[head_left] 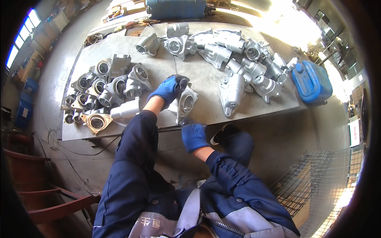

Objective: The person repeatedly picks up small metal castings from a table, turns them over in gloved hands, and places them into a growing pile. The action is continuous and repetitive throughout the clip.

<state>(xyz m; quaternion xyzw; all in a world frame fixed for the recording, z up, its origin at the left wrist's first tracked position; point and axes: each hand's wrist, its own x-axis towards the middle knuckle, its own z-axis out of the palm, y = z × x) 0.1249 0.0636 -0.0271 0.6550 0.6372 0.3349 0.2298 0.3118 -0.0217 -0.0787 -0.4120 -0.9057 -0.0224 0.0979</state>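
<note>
A silver metal casting (187,102) with a round bore and a flange with lugs stands at the table's front edge, between my two gloved hands. My left hand (168,89), in a blue glove with dark fingertips, is closed at the casting's upper left side. What its curled fingers hold, if anything, is hidden. My right hand (194,135), gloved alike, grips the lowest lug of the casting from the near side, its fingertips dark against the metal.
Similar castings (118,88) crowd the metal table (170,67) on the left, one with a golden-brown flange (97,122). More castings (233,92) are heaped at right and back. A blue jerrycan (313,82) stands at the right corner. Below it is a wire mesh basket (307,180); a red-brown frame (59,208) lies lower left.
</note>
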